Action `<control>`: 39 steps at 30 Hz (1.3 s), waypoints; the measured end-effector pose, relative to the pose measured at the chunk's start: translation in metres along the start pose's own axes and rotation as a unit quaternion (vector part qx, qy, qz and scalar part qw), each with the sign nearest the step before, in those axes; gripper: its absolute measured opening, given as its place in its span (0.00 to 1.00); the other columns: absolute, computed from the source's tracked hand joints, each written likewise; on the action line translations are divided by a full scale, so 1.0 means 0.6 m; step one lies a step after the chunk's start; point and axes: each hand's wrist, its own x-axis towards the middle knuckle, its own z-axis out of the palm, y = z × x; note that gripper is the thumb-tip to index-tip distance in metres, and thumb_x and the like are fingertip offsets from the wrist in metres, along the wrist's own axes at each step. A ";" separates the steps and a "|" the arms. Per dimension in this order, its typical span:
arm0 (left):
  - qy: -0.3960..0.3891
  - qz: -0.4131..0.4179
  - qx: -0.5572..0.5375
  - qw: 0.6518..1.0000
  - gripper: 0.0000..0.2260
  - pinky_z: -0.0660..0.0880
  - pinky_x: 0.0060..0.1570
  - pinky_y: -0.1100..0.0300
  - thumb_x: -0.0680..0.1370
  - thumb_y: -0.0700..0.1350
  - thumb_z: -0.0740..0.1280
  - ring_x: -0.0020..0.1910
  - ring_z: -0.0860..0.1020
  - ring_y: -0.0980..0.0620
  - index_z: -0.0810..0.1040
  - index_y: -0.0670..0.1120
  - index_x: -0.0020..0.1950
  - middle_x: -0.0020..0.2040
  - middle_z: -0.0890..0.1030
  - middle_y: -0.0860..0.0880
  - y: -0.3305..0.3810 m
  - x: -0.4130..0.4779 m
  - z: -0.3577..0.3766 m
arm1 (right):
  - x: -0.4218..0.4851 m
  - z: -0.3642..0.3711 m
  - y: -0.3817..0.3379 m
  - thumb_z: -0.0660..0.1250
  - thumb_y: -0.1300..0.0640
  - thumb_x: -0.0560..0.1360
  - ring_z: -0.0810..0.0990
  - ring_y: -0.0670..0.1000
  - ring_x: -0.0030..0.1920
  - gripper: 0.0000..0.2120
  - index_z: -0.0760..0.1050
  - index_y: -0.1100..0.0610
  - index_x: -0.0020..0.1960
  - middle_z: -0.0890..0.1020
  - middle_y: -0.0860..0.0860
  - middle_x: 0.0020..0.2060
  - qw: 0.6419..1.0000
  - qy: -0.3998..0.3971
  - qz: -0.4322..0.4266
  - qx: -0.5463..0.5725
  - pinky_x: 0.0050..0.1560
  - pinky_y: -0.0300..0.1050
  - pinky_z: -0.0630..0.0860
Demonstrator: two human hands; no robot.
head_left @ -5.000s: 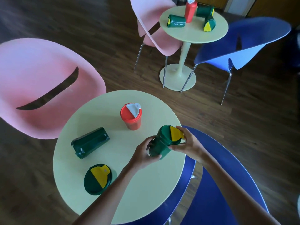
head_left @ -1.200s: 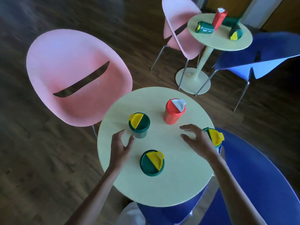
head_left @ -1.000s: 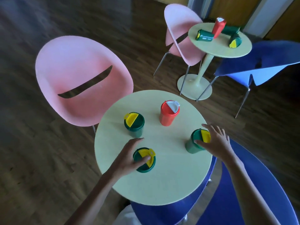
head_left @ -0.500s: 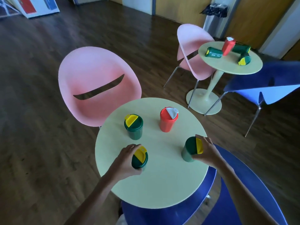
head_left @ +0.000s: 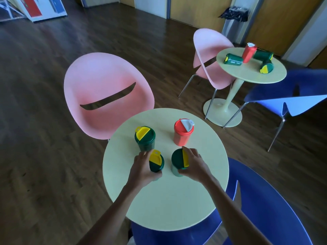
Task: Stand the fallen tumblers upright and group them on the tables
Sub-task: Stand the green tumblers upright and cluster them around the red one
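On the near round table [head_left: 168,206] all tumblers stand upright. My left hand [head_left: 143,169] grips a green tumbler with a yellow lid flap [head_left: 156,162]. My right hand [head_left: 193,166] grips a second green tumbler [head_left: 178,160] close beside it. Behind them stand a third green tumbler [head_left: 145,138] and a red tumbler with a white flap [head_left: 183,132]. On the far table [head_left: 247,76] a red tumbler [head_left: 249,52] stands upright, while three green tumblers lie on their sides: one on the left [head_left: 233,59], one at the back [head_left: 263,55], one at the right [head_left: 266,66].
A pink chair [head_left: 106,96] stands behind the near table and a blue chair [head_left: 265,218] is under my arms. By the far table are another pink chair [head_left: 210,55] and a blue chair [head_left: 290,96]. A bin [head_left: 233,20] stands by the wall. Dark wood floor surrounds everything.
Both hands have slid their green tumblers inward across the table, so the two now stand side by side near the other green and the red tumbler. The view has tilted up.
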 end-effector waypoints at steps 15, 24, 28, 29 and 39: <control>0.013 0.019 0.072 0.997 0.42 0.77 0.51 0.51 0.67 0.60 0.69 0.65 0.65 0.47 0.53 0.53 0.75 0.71 0.63 0.50 0.000 0.012 0.012 | 0.001 -0.008 0.001 0.71 0.51 0.65 0.61 0.51 0.72 0.47 0.48 0.46 0.76 0.58 0.45 0.74 0.997 -0.025 -0.015 -0.072 0.57 0.48 0.73; 0.011 0.054 0.100 0.993 0.44 0.77 0.49 0.55 0.70 0.54 0.69 0.66 0.66 0.45 0.47 0.48 0.77 0.74 0.61 0.47 -0.037 -0.010 0.005 | 0.008 -0.008 0.000 0.71 0.52 0.66 0.49 0.48 0.76 0.48 0.47 0.49 0.77 0.49 0.44 0.77 0.995 -0.025 -0.035 -0.091 0.71 0.51 0.61; 0.048 -0.013 0.062 0.997 0.46 0.78 0.46 0.54 0.66 0.61 0.71 0.58 0.74 0.46 0.53 0.47 0.76 0.61 0.70 0.45 -0.028 -0.016 0.014 | 0.009 -0.008 0.002 0.72 0.50 0.65 0.56 0.49 0.75 0.47 0.48 0.50 0.77 0.55 0.45 0.76 0.995 -0.019 -0.041 -0.089 0.68 0.49 0.65; 0.053 -0.026 0.063 0.996 0.47 0.78 0.45 0.53 0.65 0.63 0.71 0.56 0.75 0.46 0.52 0.47 0.76 0.59 0.70 0.46 -0.026 -0.017 0.013 | 0.008 -0.007 0.003 0.72 0.50 0.65 0.58 0.50 0.74 0.47 0.48 0.50 0.77 0.56 0.45 0.76 0.995 -0.016 -0.043 -0.090 0.68 0.48 0.65; 0.012 0.102 0.048 0.993 0.42 0.74 0.56 0.59 0.67 0.55 0.71 0.70 0.65 0.52 0.53 0.52 0.76 0.71 0.62 0.50 -0.056 0.000 0.000 | 0.005 -0.004 0.005 0.72 0.48 0.65 0.62 0.50 0.73 0.47 0.50 0.49 0.76 0.59 0.44 0.75 0.996 -0.004 -0.045 -0.081 0.65 0.48 0.68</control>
